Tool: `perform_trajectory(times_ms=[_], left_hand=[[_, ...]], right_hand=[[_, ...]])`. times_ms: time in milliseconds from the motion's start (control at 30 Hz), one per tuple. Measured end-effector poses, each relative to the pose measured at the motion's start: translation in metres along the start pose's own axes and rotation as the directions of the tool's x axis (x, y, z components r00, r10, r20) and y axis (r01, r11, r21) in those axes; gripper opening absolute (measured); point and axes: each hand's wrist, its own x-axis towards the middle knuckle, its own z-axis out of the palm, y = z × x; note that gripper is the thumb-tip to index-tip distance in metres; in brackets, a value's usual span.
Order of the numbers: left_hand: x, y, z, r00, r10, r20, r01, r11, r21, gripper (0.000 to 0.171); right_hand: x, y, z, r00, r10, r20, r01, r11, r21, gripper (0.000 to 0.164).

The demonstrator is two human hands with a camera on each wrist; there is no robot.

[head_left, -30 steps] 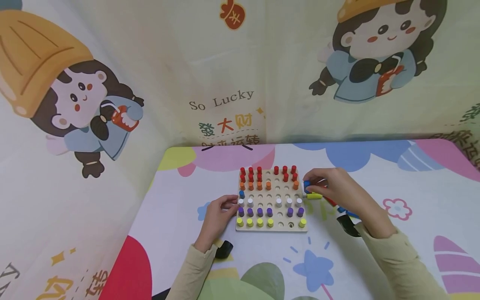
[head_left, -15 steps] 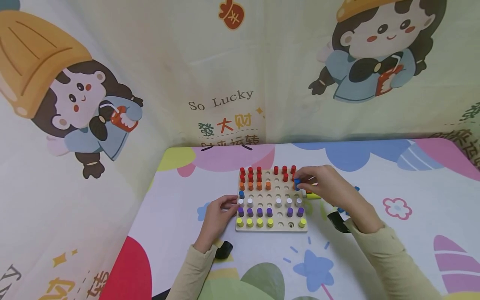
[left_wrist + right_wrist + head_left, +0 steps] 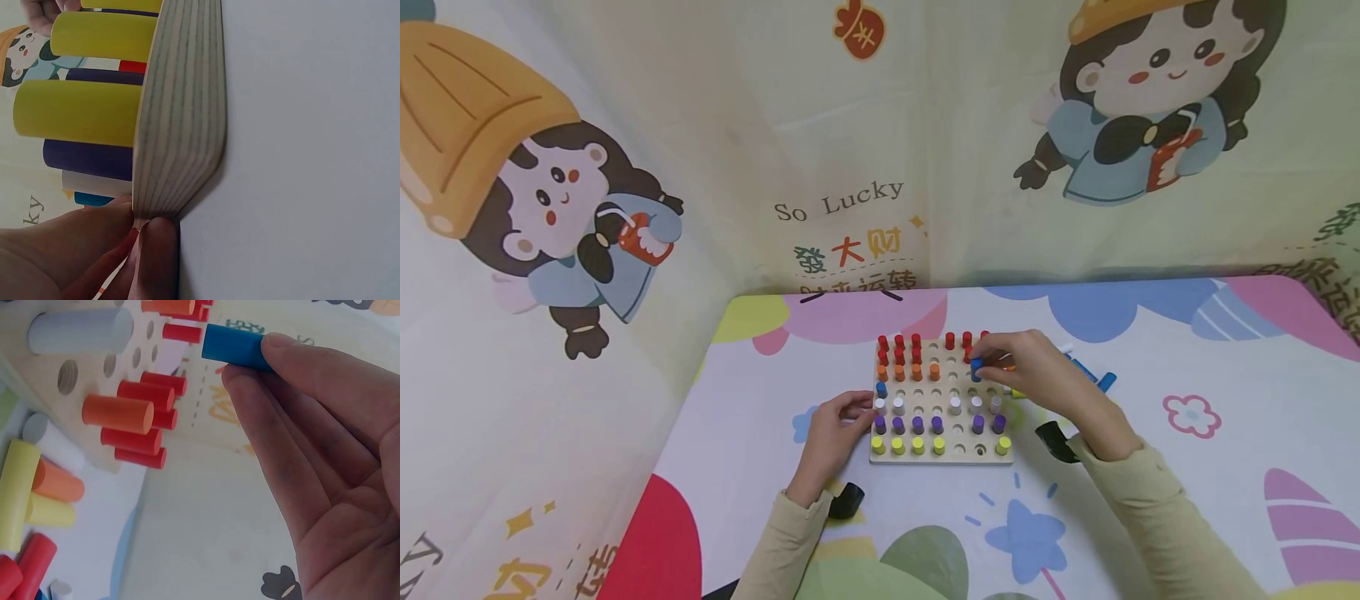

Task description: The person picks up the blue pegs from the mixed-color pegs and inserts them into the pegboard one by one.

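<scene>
A wooden pegboard with rows of coloured cylindrical pegs lies on the table in the head view. My left hand grips its left edge; up close in the left wrist view, the thumb and a finger pinch the board's side near a corner. Above the right part of the board, my right hand holds a blue peg between thumb and fingers. In the right wrist view this blue peg is clear of the holes. One blue peg stands in the leftmost hole of its row.
Loose pegs lie right of the board, partly hidden by the right hand, including a yellow peg, a red peg and a blue peg. Red pegs fill much of the back rows. A patterned curtain hangs behind the table.
My right hand has moved left with the blue peg, from beside the board's right edge to over its right part. The left hand stays on the left edge.
</scene>
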Motion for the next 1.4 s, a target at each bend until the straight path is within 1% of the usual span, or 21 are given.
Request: perform_trajectory(times_ms=[100,233,333,467,667,967,1067,1300,1333,1400], left_hand=[[0.000,0.000,0.000,1.000,-0.002,-0.003,0.002,1.000,-0.001,0.026],[0.000,0.001,0.001,1.000,-0.013,0.001,0.013,1.000,-0.002,0.027],[-0.001,0.001,0.002,1.000,-0.031,0.001,0.031,1.000,0.001,0.028],[0.000,0.003,0.001,0.999,-0.048,-0.004,0.049,0.999,0.007,0.029],[-0.001,0.003,0.001,0.999,-0.046,0.002,0.046,0.999,0.016,0.029],[-0.002,0.003,0.000,0.999,-0.042,-0.006,0.042,0.999,0.014,0.028],[-0.003,0.004,0.000,0.999,-0.053,-0.011,0.053,0.999,0.010,0.028],[-0.003,0.004,0.000,0.999,-0.046,-0.008,0.046,0.999,0.011,0.029],[-0.003,0.004,0.000,0.998,-0.055,-0.009,0.056,0.998,0.008,0.029],[-0.003,0.004,0.001,0.998,-0.054,-0.007,0.055,0.998,0.012,0.029]], right_hand=[[0.003,-0.002,0.001,1.000,0.009,0.017,-0.009,1.000,-0.002,0.021],[0.006,-0.005,0.002,1.000,-0.003,0.022,0.003,1.000,-0.004,0.020],[0.009,-0.006,0.004,1.000,-0.011,0.023,0.011,1.000,0.009,0.019],[0.013,-0.009,0.008,0.999,0.004,0.033,-0.005,1.000,0.026,0.018],[0.018,-0.012,0.013,0.999,0.014,0.047,-0.016,0.999,0.031,0.018],[0.025,-0.017,0.020,0.999,-0.011,0.042,0.009,0.999,0.050,0.013],[0.026,-0.019,0.023,0.999,-0.006,0.049,0.003,0.998,0.058,0.013],[0.030,-0.025,0.026,0.998,0.024,0.064,-0.028,0.997,0.069,0.014],[0.031,-0.025,0.026,0.998,0.026,0.065,-0.031,0.997,0.071,0.013],[0.032,-0.026,0.027,0.998,0.023,0.065,-0.028,0.997,0.075,0.013]])
